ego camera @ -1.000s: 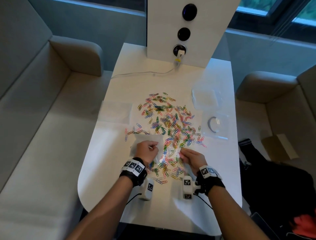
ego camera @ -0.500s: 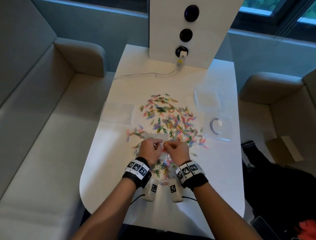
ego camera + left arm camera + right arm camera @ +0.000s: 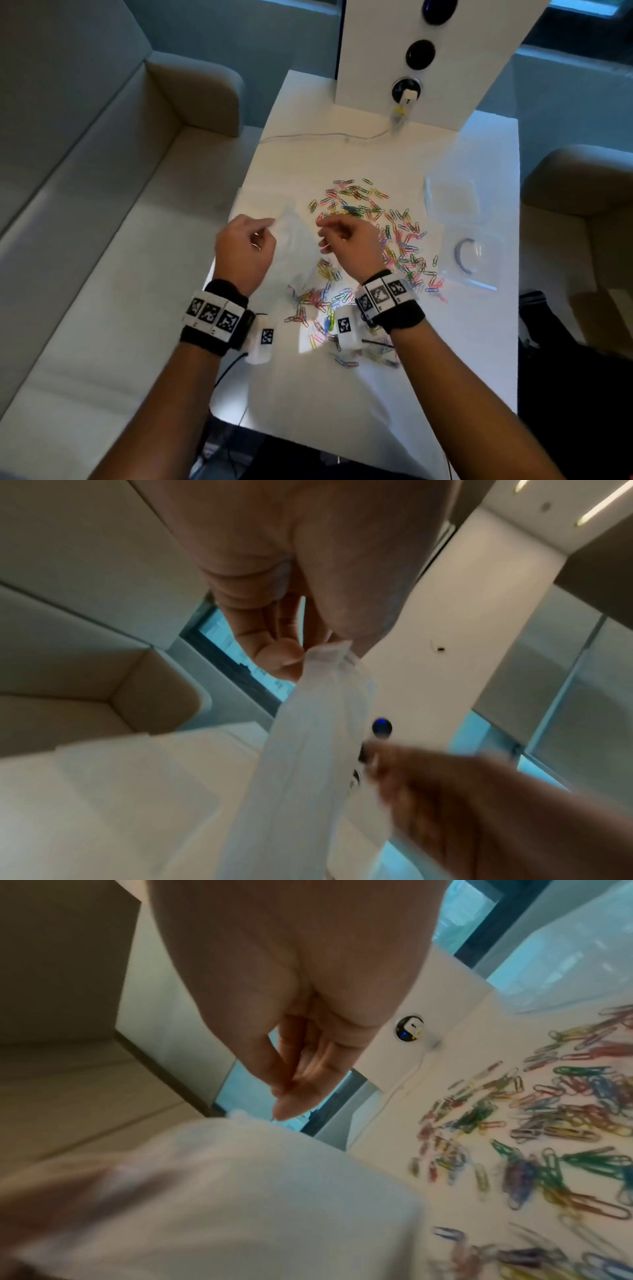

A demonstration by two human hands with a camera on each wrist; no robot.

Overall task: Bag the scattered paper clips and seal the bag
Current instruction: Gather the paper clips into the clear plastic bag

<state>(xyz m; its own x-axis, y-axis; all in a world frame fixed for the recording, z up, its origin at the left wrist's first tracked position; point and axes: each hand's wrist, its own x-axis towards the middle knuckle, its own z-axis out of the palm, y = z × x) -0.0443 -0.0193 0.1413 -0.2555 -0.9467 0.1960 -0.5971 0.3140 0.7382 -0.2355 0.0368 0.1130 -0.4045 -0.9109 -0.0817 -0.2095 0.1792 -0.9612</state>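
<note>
Many coloured paper clips (image 3: pixel 387 240) lie scattered over the white table (image 3: pixel 342 394); the right wrist view shows them (image 3: pixel 548 1123) to the right of the hand. A clear plastic bag (image 3: pixel 294 243) hangs above the table between my hands. My left hand (image 3: pixel 270 226) pinches its top edge, seen close up in the left wrist view (image 3: pixel 308 656) with the bag (image 3: pixel 308 750) drooping below it. My right hand (image 3: pixel 322 229) has thumb and fingers pinched together (image 3: pixel 284 1102) at the bag's (image 3: pixel 222 1177) opposite upper edge. The contact there is blurred.
More clear bags lie on the table: one at the far right (image 3: pixel 452 198), one holding a grey ring (image 3: pixel 472 253), one at the left edge (image 3: pixel 260 205). A white pillar (image 3: pixel 376 51) with a plugged-in cable (image 3: pixel 325 137) stands at the back. Sofas flank the table.
My right hand left the clips and joined the left at the bag. Both hands then lifted the bag off the table and drew apart.
</note>
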